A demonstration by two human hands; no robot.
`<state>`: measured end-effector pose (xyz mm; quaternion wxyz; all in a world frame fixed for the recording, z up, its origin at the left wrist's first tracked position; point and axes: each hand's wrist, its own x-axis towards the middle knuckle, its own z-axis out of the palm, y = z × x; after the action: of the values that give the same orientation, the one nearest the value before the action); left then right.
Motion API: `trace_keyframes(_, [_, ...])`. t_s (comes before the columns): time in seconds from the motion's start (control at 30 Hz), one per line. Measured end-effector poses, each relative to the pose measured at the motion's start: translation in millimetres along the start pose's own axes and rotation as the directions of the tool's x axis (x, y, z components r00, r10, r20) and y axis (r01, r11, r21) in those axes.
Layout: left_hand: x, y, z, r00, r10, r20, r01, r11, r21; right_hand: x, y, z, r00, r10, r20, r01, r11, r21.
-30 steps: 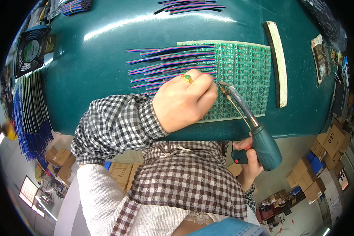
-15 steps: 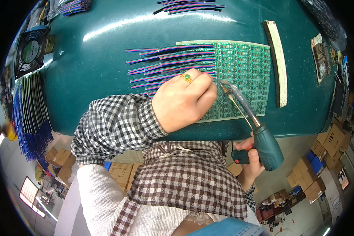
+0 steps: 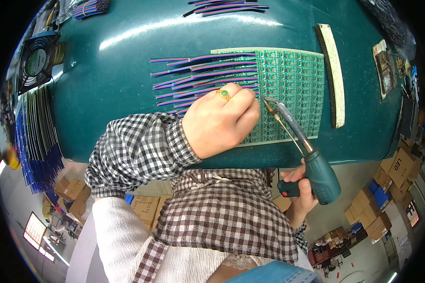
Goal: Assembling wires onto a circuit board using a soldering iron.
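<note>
A green panel of small circuit boards lies on the table. Several flat multi-coloured ribbon wires run leftward from its middle. My left hand, wearing a ring with a green stone, is closed over the lower wires at the panel. Its fingertips point down and hide whatever they pinch. My right hand grips the handle of a dark green soldering gun with a thin feed tube along its barrel. The gun's tip is at the panel, just right of my left fingers; I cannot tell whether it touches.
A white and black strip lies right of the panel, with a stained pad farther right. Loose ribbon wires and a tied bundle lie at the far side. At left are a fan and boards with hanging blue wires.
Almost nothing differs. The soldering gun's tip has shifted very slightly at the panel; my left hand stays in place.
</note>
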<state>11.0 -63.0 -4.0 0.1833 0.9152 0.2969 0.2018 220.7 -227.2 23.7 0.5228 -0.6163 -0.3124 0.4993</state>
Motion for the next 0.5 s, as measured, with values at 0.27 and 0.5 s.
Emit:
trace_keyframes(0.27, [0.7,-0.6,-0.7,1.0,0.001,0.0,-0.001,1.0,-0.006,-1.4,0.9,0.2,1.0,0.02,0.002,-0.02,1.0,-0.003])
trace_keyframes(0.5, [1.2,-0.3,-1.6,1.0,0.0,0.0,0.0,1.0,0.001,-1.8,0.1,0.3,0.999,0.037,-0.002,-0.037,0.999,-0.013])
